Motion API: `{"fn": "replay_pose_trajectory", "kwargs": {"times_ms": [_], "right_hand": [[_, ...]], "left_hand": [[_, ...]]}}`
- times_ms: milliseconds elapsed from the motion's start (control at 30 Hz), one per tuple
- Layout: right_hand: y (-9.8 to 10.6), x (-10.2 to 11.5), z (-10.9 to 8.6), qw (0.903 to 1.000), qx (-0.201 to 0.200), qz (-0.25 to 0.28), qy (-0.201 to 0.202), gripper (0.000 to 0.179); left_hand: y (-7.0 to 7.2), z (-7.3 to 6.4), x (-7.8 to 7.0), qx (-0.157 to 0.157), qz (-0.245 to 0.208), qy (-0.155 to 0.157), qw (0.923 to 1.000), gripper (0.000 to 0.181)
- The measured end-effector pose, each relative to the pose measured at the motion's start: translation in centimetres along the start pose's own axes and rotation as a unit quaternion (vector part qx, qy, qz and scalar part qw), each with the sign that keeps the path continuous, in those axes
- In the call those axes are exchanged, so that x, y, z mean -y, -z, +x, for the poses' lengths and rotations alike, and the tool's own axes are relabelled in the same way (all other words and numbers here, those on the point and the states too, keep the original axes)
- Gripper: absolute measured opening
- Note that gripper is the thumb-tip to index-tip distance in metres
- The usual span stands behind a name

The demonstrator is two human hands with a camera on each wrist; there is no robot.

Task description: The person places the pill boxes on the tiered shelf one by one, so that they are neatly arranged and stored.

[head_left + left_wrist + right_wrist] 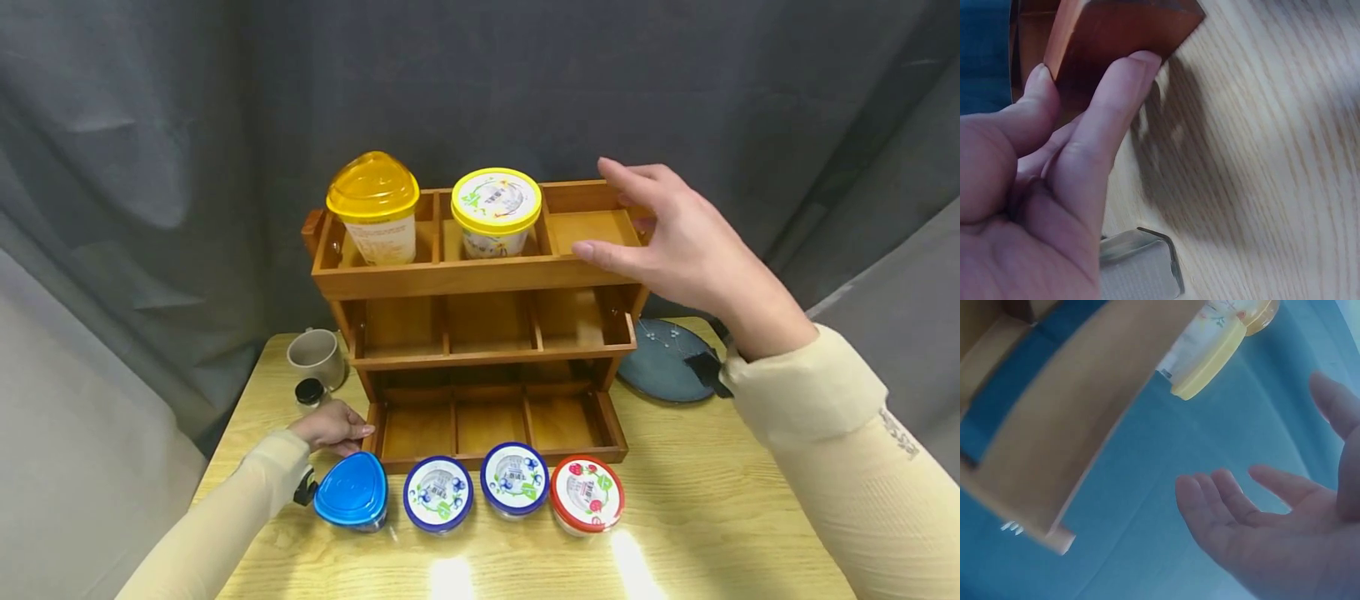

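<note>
A three-tiered wooden storage box stands on the table, its tiers fanned out in steps. My left hand holds the left end of its bottom tier, thumb on one side of the wood and fingers along the other. My right hand is raised at the right end of the top tier, fingers spread and nothing in them. In the top tier sit a tub with a domed yellow lid, left, and a yellow-rimmed round tub, middle. The top tier's right compartment holds nothing.
In front stand a blue-lidded tub, two blue-rimmed tubs and a red-rimmed tub. A mug and black-capped jar stand left, a dark plate right. Grey curtain hangs behind.
</note>
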State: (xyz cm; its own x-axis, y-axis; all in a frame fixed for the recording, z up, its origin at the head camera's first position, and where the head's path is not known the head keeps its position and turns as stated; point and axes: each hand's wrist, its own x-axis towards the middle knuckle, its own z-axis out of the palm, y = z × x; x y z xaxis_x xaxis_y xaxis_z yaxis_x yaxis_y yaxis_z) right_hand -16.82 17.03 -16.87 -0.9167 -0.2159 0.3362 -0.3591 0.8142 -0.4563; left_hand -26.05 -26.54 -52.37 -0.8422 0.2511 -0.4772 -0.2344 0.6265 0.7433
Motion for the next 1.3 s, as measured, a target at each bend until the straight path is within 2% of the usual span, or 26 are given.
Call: {"fn": "replay_pose_trajectory", "kwargs": {"times_ms": [267,600,933,1133,1300], "right_hand": [[-1.6,-3.3,-6.2,0.9985,-0.043,0.035,0.001,0.084],[-6.2,-7.7,-12.1,0.9970,-0.058,0.051,-0.009,0.078],[-13.3,-11.9,-16.4,0.9931,0.010,0.091,-0.073,0.072],[-17.0,-13.2,-18.3,0.9862,0.052,0.096,-0.124,0.077],[-19.3,-13.9,-19.4,0.9772,0.077,0.119,-0.158,0.086]], "left_hand": [[0.2,0.1,-0.1,0.008,-0.005,-0.008,0.9999,0.024],[0.4,0.3,-0.2,0.014,-0.001,-0.002,0.9999,0.028],[0.5,0.5,0.0,0.023,-0.010,0.005,0.9997,0.027],[0.5,0.6,0.1,0.021,-0.010,0.008,0.9997,0.028],[0.4,0.7,0.1,0.021,-0.010,0.010,0.9997,0.030]]}}
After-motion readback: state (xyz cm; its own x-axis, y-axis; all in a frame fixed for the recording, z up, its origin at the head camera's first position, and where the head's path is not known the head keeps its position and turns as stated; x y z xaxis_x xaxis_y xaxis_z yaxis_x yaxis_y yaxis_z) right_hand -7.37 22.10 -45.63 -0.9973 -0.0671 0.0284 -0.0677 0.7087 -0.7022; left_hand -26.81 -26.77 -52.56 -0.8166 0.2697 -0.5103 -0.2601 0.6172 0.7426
